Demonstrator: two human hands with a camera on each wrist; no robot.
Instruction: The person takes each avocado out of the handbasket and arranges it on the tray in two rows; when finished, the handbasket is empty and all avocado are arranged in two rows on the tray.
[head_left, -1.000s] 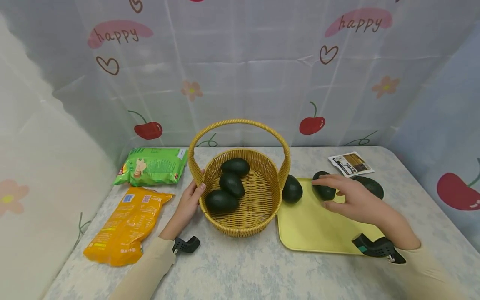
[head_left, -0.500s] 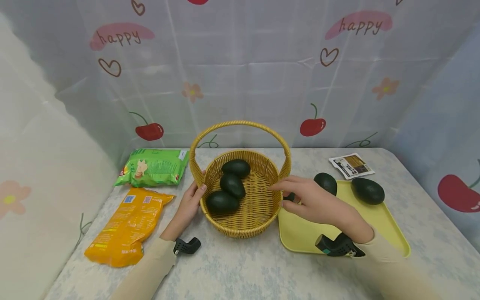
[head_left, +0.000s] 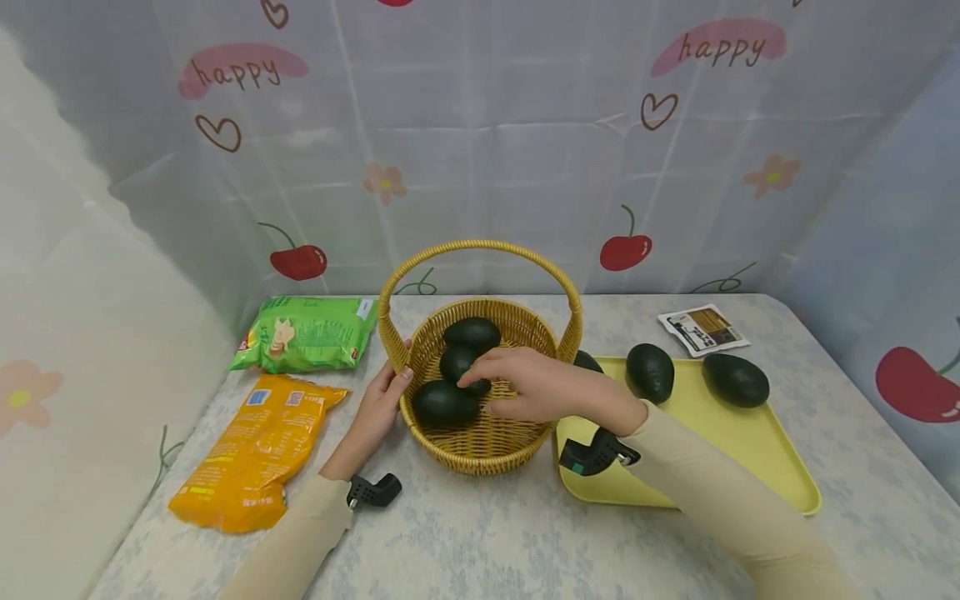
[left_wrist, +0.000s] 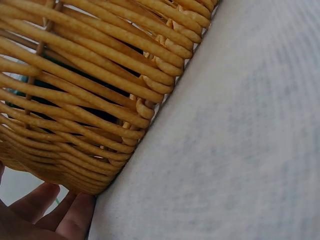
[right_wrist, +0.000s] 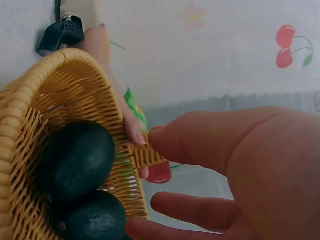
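Three dark green avocados (head_left: 446,405) lie in a yellow wicker basket (head_left: 480,463) with a tall handle. At the basket's left side my left hand (head_left: 381,407) grips the base of the handle, thumb in front and fingers behind. The left wrist view has those fingers (left_wrist: 75,215) against the woven wall. Over the basket, my right hand (head_left: 534,385) hovers with fingers spread and nothing in it, partly covering the middle avocado. In the right wrist view its thumb (right_wrist: 195,142) and fingers stand apart close to an avocado (right_wrist: 82,160); contact is unclear.
Right of the basket lies a yellow tray (head_left: 720,442) bearing three more avocados (head_left: 736,381), one partly hidden by my right arm. A small white-and-brown packet (head_left: 705,330) is behind it. At left are a green snack bag (head_left: 307,333) and an orange bag (head_left: 255,454).
My right hand has swept left from over the tray's avocados, past the basket's right rim, to above the avocados inside. My left hand has stayed on the basket.
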